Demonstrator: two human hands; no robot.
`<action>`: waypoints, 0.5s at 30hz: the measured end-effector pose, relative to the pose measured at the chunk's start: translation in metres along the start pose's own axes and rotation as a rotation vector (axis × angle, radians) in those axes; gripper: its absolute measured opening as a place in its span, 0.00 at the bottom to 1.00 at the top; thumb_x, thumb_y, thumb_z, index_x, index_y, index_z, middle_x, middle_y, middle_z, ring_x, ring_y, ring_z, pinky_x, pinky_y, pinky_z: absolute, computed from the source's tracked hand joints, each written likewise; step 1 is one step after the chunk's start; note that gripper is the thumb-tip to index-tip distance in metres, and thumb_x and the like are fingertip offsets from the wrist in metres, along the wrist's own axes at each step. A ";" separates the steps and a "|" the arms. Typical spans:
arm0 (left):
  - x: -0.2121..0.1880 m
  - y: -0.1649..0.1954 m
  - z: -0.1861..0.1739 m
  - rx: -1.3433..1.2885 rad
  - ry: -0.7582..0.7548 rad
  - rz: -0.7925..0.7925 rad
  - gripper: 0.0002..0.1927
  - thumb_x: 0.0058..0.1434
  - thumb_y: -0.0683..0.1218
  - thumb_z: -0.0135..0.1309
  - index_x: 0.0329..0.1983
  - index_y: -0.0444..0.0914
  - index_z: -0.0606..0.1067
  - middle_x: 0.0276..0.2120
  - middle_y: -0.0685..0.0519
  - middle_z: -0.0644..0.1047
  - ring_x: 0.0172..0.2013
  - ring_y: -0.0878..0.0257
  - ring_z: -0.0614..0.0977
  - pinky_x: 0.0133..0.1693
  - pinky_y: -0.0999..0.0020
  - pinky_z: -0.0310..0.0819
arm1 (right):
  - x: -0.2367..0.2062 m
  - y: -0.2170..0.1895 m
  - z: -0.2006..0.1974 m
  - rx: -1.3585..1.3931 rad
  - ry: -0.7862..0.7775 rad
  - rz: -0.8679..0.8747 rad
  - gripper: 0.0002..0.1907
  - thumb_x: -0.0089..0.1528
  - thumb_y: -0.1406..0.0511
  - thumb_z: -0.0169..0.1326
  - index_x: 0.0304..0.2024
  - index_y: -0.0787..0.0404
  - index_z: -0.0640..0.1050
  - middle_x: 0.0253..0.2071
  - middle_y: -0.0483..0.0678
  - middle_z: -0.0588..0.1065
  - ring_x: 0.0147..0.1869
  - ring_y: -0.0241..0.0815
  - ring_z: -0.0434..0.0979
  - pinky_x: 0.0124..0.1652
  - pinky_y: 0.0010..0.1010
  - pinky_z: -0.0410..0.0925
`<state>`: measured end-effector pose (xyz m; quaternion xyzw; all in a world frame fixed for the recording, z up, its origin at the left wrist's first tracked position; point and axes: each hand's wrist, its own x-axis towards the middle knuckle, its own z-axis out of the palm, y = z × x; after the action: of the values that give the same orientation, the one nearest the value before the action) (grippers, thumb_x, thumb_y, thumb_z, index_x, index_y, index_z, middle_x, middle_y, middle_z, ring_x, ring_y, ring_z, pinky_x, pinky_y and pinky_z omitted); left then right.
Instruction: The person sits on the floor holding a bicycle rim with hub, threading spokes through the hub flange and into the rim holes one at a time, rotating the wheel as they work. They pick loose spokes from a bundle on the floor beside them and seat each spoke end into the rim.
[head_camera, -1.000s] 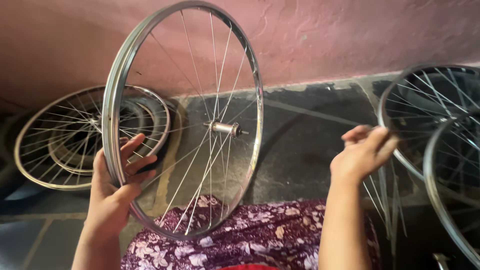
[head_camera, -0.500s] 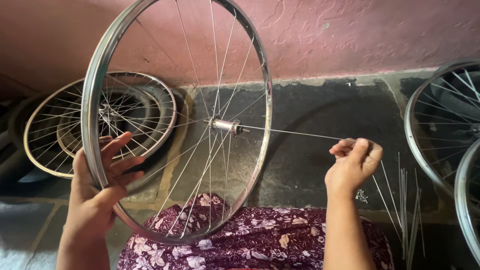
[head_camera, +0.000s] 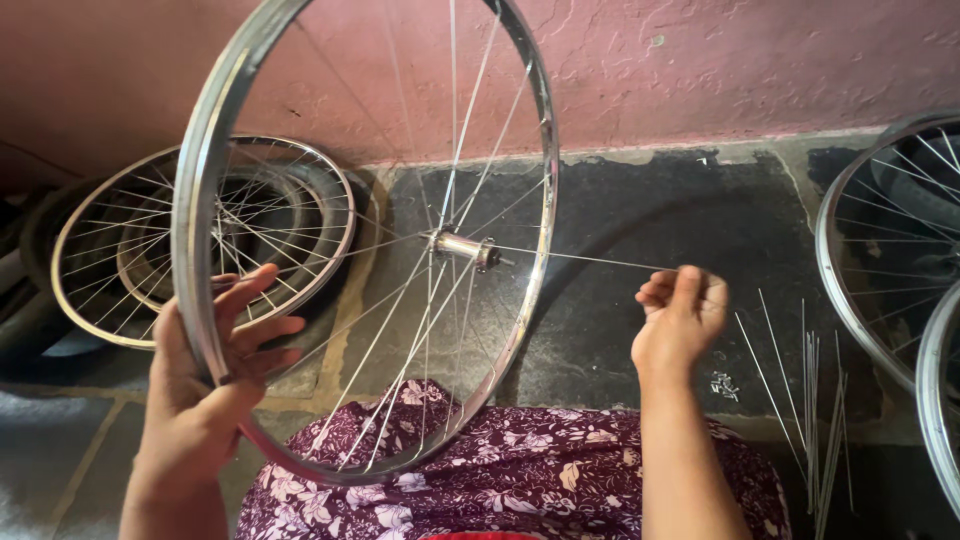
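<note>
The left hand (head_camera: 205, 385) grips the rim (head_camera: 205, 215) of an upright wheel, thumb on the near side, fingers spread across the far side. Below that grip the rim's lowest arc rests on the lap, on purple flowered cloth (head_camera: 520, 475). Up and right of the grip, at the wheel's centre, sits the hub (head_camera: 462, 246), thin spokes fanning from it to the rim.

The right hand (head_camera: 682, 318) pinches the outer end of one loose spoke (head_camera: 580, 258), fingers curled shut around it; the spoke runs left from this grip straight to the hub. Between the two hands the dark floor (head_camera: 640, 215) lies open. Just right of the right hand's grip, spare spokes (head_camera: 812, 400) lie in a loose bundle, small nipples (head_camera: 722, 384) scattered beside them. Further right stand two more wheels (head_camera: 880, 250), cut by the frame edge.

Beyond the left grip, another spoked wheel (head_camera: 130, 240) lies over tyres against the pink wall (head_camera: 720, 70)
</note>
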<state>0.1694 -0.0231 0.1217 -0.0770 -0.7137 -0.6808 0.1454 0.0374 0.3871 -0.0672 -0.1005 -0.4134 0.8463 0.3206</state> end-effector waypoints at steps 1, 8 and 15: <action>-0.001 0.001 0.002 0.007 0.002 -0.004 0.48 0.41 0.25 0.38 0.70 0.39 0.55 0.71 0.36 0.65 0.57 0.48 0.79 0.51 0.55 0.78 | 0.000 0.004 0.001 0.022 -0.007 0.054 0.05 0.73 0.63 0.50 0.46 0.57 0.71 0.35 0.46 0.76 0.32 0.34 0.75 0.35 0.27 0.73; -0.011 0.010 0.018 -0.042 -0.043 0.012 0.48 0.40 0.26 0.37 0.70 0.39 0.55 0.71 0.36 0.65 0.56 0.48 0.79 0.51 0.54 0.79 | -0.003 0.025 0.008 -0.043 -0.022 0.152 0.06 0.71 0.63 0.53 0.45 0.60 0.73 0.35 0.46 0.77 0.33 0.34 0.75 0.36 0.28 0.73; -0.007 0.021 0.037 0.016 -0.101 0.029 0.47 0.43 0.27 0.40 0.72 0.39 0.55 0.71 0.39 0.65 0.57 0.49 0.80 0.54 0.54 0.78 | -0.032 0.065 0.054 -0.321 -0.576 0.103 0.27 0.67 0.69 0.53 0.69 0.60 0.68 0.61 0.50 0.71 0.58 0.34 0.71 0.55 0.25 0.69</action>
<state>0.1785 0.0152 0.1387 -0.1203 -0.7244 -0.6682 0.1198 0.0086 0.3038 -0.0854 0.0729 -0.6096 0.7790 0.1275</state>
